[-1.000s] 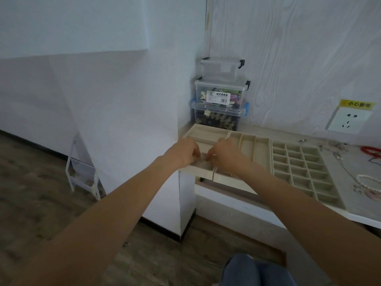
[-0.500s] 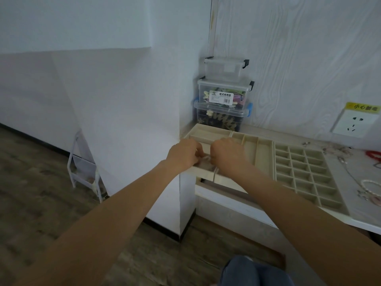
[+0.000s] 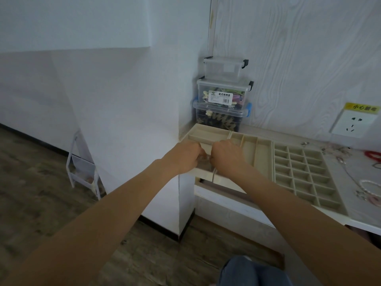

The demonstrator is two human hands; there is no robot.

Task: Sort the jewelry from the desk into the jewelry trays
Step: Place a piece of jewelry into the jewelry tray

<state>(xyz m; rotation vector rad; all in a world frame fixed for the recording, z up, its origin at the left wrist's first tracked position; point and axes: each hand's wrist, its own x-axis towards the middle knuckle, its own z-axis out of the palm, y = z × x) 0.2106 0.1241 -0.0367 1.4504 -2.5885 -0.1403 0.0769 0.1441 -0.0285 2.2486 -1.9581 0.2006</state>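
My left hand (image 3: 185, 156) and my right hand (image 3: 225, 155) are close together over the near compartment of the left beige tray (image 3: 208, 134). The fingers of both are curled and pinch a small piece of jewelry (image 3: 203, 159) between them; it is mostly hidden. Beside it lies a beige tray with long slots (image 3: 261, 153), then a grey-green grid tray (image 3: 305, 172). On the desk (image 3: 354, 215) to the right lie a thin chain (image 3: 348, 170), a pearl bracelet (image 3: 369, 185) and a red bracelet (image 3: 373, 155).
Three stacked clear plastic boxes (image 3: 223, 100) stand in the corner behind the trays. A wall socket (image 3: 354, 124) is at the right. A white wall drops to the left of the desk, with a small white rack (image 3: 82, 174) on the wooden floor.
Both hands have stayed together over the left tray, fingers working on the small piece. The view has shifted slightly.
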